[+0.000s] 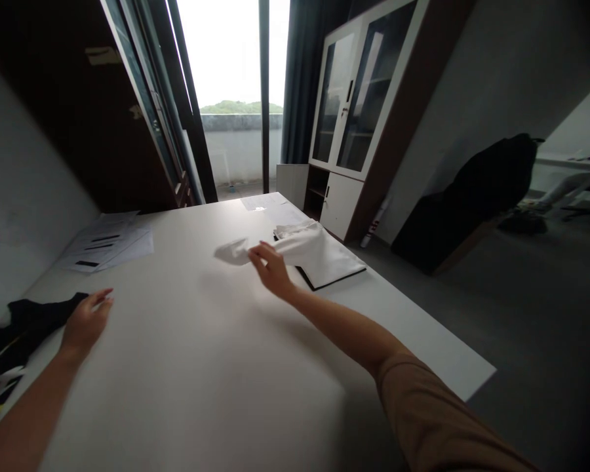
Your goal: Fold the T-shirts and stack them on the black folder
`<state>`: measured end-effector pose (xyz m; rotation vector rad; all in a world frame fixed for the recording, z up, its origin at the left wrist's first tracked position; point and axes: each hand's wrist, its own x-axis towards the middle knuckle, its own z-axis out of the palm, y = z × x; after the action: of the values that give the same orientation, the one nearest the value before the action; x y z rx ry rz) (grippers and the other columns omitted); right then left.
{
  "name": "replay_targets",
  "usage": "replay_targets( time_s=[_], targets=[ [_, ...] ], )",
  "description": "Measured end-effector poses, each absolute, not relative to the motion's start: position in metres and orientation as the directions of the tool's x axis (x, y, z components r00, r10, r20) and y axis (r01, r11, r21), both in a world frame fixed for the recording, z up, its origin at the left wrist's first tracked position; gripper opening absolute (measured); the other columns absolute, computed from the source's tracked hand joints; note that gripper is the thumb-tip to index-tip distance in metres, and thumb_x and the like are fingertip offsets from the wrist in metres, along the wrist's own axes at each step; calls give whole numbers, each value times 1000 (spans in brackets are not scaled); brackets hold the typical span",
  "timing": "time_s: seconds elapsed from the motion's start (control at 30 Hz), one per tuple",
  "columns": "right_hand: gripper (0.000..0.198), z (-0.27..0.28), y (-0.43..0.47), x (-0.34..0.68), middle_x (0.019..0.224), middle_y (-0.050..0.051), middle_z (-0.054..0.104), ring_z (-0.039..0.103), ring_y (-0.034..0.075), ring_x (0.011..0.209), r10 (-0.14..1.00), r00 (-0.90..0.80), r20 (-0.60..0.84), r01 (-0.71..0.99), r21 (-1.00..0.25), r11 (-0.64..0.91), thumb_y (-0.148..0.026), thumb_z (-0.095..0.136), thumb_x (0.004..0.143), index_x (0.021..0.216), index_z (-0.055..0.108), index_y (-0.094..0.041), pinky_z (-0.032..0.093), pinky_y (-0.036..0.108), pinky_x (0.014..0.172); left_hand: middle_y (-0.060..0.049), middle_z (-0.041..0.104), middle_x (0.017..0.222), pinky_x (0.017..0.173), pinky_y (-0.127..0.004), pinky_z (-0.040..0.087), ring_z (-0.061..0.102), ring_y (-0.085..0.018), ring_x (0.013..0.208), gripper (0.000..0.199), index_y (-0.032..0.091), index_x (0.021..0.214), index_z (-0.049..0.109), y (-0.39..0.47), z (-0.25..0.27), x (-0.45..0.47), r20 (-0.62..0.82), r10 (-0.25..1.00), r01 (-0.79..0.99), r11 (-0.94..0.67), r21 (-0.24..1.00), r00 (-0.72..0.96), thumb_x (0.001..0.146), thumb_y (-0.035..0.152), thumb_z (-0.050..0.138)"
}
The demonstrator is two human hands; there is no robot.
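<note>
My right hand (274, 272) is closed in a pinch on a piece of white cloth (233, 252), lifted a little above the white table. The cloth stretches from my fingers to the right and lies partly bunched, partly flat on a thin black-edged board (315, 286), covering most of it. Whether it is a garment I cannot tell. On the left, my left hand (87, 321) hovers over the table with fingers stretched out and nothing in them. Close by it lies a crumpled black cloth (44, 321), partly cut off by the picture's edge.
Printed papers (109, 242) lie at the table's far left, more sheets (270, 208) at its far end. The white table (187, 380) has its right edge beside open floor. A glass-door cabinet (344, 105) stands behind, and a dark bulky shape (486, 177) sits at right.
</note>
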<state>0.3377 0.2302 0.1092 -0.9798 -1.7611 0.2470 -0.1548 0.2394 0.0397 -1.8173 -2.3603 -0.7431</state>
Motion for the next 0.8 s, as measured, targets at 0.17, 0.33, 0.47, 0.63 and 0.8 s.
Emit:
replay_targets(
  time_s=[0.17,0.33,0.47,0.63,0.8],
  targets=[
    [15,104,130,273,117,5,74,65,15,118,302,-760,575,-46,-511,858,-29,58,103,108,71,-24,31,37,122,-2,65,134,109,-32,42,62,-19,118,46,21,133,61,231,104,-99,445,880,866,-84,493,-168,101,45,39],
    [16,76,112,254,132,9,69,60,14,128,84,-885,458,-226,-581,782,-28,62,101,110,74,-20,40,25,114,-10,65,135,118,-38,36,56,-25,130,48,16,126,66,224,78,-26,252,950,882,-273,384,184,94,45,44],
    [18,41,136,269,116,9,75,67,17,112,354,-785,509,-60,-631,774,-29,59,102,107,74,-19,49,30,105,-22,45,158,120,-61,25,35,-36,149,65,14,148,54,212,12,27,-23,1000,969,21,247,-15,97,53,41],
    [15,0,199,308,94,6,75,70,18,88,675,-534,510,246,-670,701,-24,60,98,95,74,-20,55,30,83,-22,28,167,113,-77,15,21,-41,153,69,20,158,41,195,-28,21,133,968,971,196,137,-214,102,59,28],
    [21,-5,274,364,98,5,75,68,17,88,867,-97,488,467,-747,473,-23,54,98,94,74,-20,53,28,77,-27,29,164,113,-66,28,28,-44,150,71,13,156,43,189,-20,-94,135,951,960,278,13,-278,100,56,28]
  ],
)
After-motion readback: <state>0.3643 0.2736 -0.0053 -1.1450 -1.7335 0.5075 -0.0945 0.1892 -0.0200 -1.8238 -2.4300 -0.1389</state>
